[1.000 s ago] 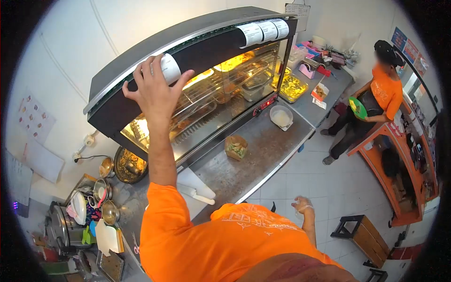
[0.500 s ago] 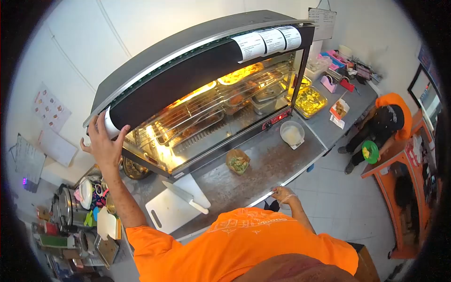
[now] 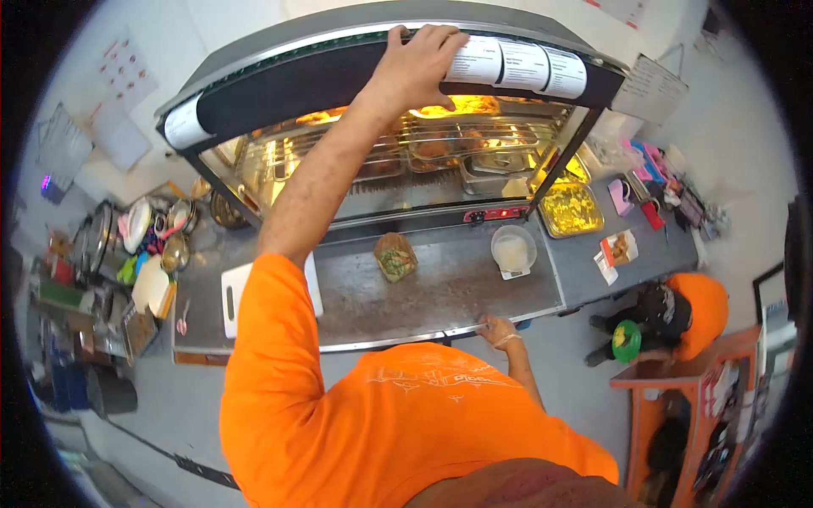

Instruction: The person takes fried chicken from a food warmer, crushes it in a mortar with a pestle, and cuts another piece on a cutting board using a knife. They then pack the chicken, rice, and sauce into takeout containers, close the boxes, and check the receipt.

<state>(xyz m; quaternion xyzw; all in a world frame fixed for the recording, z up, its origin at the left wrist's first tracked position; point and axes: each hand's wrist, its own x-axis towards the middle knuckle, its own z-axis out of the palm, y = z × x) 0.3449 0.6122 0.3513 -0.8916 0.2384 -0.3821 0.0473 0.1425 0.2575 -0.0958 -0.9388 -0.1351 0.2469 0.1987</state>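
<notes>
My left hand (image 3: 419,68) is raised to the black front band of the food warmer (image 3: 279,91), thumb apart from the bent fingers. Its fingertips lie at the band's upper edge, beside the leftmost of several printed paper labels (image 3: 476,61); I cannot tell whether they touch that paper. Down at the counter's front edge (image 3: 406,336), my right hand (image 3: 500,333) has its fingers curled on the metal rim. On the counter are a brown-wrapped food with green topping (image 3: 395,257) and a clear round tub (image 3: 514,251). My left arm partly covers a white cutting board (image 3: 313,286).
Foil-lined yellow tray (image 3: 572,210) and a small box of food (image 3: 619,248) stand on the right. Another person in orange (image 3: 701,313) bends there, near a green bowl (image 3: 627,340). Pots and utensils crowd the left side, with scissors (image 3: 183,317) on the counter.
My left hand has gone from the single label at the warmer's left end rightward to the label group. My right hand stays at the counter edge. The view has turned; the knife is now hidden.
</notes>
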